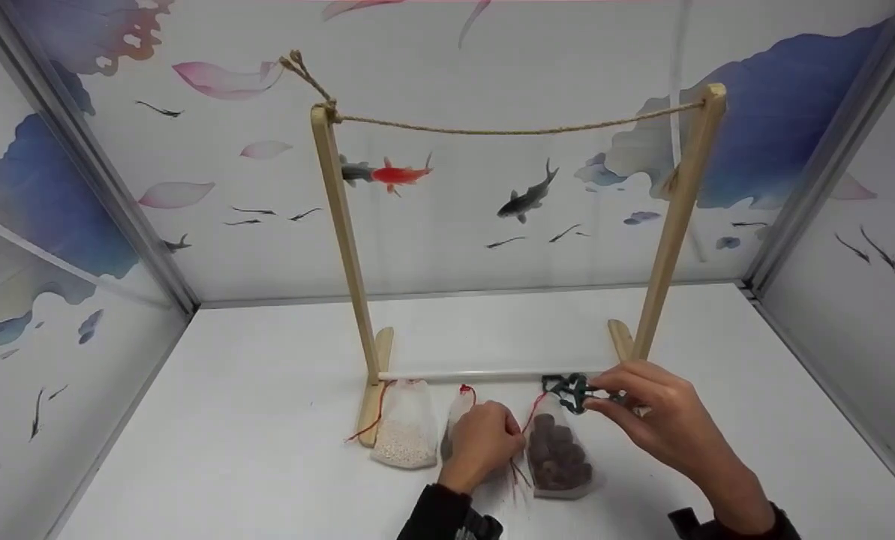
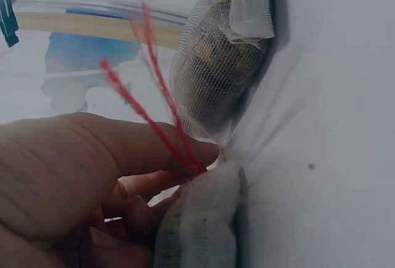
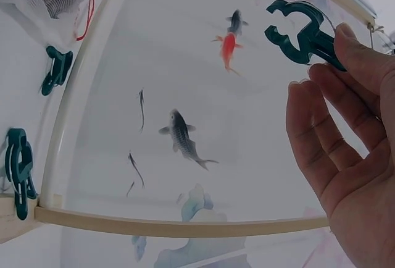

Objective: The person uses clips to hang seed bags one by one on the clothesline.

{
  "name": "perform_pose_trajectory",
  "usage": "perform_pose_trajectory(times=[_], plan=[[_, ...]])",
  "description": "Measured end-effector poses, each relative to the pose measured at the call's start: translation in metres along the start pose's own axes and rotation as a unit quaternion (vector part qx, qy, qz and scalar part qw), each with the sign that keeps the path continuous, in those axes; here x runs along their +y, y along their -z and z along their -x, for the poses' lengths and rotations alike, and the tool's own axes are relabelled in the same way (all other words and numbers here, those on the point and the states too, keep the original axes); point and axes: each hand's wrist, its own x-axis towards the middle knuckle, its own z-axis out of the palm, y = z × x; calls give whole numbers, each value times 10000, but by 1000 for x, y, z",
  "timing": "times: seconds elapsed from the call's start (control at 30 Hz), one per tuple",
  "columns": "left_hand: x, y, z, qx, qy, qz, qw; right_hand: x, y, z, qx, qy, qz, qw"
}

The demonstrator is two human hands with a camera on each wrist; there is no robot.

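Observation:
My left hand is over the middle mesh drawstring bag. In the left wrist view, its thumb and finger pinch the neck of a small white mesh bag, where red strings stick up. A mesh bag of brownish contents lies just beyond. Raised to the right, my right hand pinches a dark green plastic clip by its handle end, and the clip's jaws point away from the fingers. The dark-lump bag lies between the hands; the pale-grain bag lies left.
A wooden frame stands behind the bags, with a twine rope strung across its top and a white rod along its base. Two more green clips lie near the rod. Fish-patterned walls enclose the white table.

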Motion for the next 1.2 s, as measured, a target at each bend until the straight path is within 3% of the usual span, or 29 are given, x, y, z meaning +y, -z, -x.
perform_pose_trajectory(times=[0.2,0.33,0.6,0.8,1.0,1.1,1.2], plan=[[5,2,-2,172,-116,531,9984,0,1,-1,21,-23,-9,10000],[5,-1,-2,-86,-58,822,9966,2,-1,0,51,25,7,10000],[8,-5,-1,-496,448,771,9948,3,1,1,48,23,-24,10000],[12,-12,1,-493,333,420,9973,2,3,1,42,53,22,10000],[19,-17,0,-769,549,151,9954,5,1,3,169,225,24,9996],[21,-18,1,-916,553,287,9938,2,3,2,60,71,20,10000],[22,-18,2,-829,381,574,9942,1,4,1,-6,9,44,10000]])
